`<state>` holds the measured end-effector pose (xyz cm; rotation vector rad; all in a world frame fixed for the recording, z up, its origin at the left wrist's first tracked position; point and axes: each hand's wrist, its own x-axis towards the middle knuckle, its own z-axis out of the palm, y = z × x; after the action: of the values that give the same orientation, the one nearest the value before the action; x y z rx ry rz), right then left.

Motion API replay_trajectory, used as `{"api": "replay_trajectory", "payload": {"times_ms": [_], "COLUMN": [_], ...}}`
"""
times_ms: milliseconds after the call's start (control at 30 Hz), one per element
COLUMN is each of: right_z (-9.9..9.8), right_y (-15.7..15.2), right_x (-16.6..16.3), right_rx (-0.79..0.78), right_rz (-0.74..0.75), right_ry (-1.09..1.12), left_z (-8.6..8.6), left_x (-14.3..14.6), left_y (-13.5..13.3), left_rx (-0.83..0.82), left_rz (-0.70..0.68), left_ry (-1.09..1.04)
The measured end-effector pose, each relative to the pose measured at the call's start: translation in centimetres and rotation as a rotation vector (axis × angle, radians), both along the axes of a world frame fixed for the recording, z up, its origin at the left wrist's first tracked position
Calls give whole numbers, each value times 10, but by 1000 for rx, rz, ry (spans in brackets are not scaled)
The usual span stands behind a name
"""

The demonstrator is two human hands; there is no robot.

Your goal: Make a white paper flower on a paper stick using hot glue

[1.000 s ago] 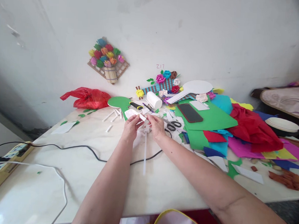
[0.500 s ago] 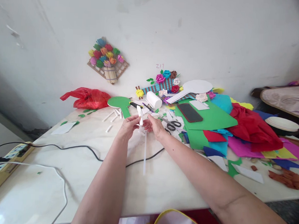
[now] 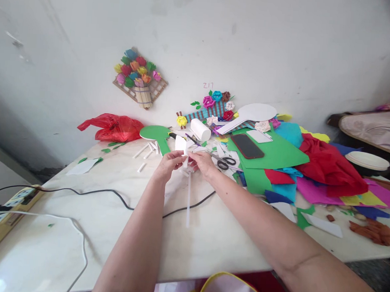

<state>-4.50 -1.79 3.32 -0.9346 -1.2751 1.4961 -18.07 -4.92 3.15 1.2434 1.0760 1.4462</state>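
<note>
Out over the middle of the table, my left hand [image 3: 170,164] pinches a small curled piece of white paper [image 3: 181,144]. My right hand [image 3: 202,162] has its fingertips closed on the same piece from the other side. The paper's wider top stands above my fingers, while its lower end is partly covered by them. Below the hands a long translucent stick [image 3: 188,203] points toward me; its far end is hidden by my fingers. Black-handled scissors [image 3: 227,163] lie just right of my right hand, among white paper scraps.
Short white paper rolls [image 3: 141,167] and a green paddle-shaped board [image 3: 154,133] lie left of the hands. A black cord [image 3: 113,191] crosses the table. A phone [image 3: 248,146] rests on green sheets [image 3: 283,155] at right. A white roll [image 3: 201,129] stands behind.
The white paper has turned so that its broader, curled face shows. My right hand has closed in on it, fingertips now against the paper beside my left fingers.
</note>
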Motion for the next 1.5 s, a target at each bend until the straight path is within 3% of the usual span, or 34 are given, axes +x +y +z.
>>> {"api": "replay_trajectory", "payload": {"times_ms": [833, 1267, 1500], "right_z": [-2, -3, 3], "right_y": [4, 6, 3], "right_x": [0, 1, 1], "right_rx": [65, 90, 5], "right_rz": [-21, -66, -93], "right_ry": [6, 35, 61], "left_z": [-4, 1, 2], "left_x": [-2, -2, -3], "left_y": [2, -4, -5], "left_rx": [16, -75, -120], "left_rz": [-93, -81, -102], "left_ry": [22, 69, 65]}}
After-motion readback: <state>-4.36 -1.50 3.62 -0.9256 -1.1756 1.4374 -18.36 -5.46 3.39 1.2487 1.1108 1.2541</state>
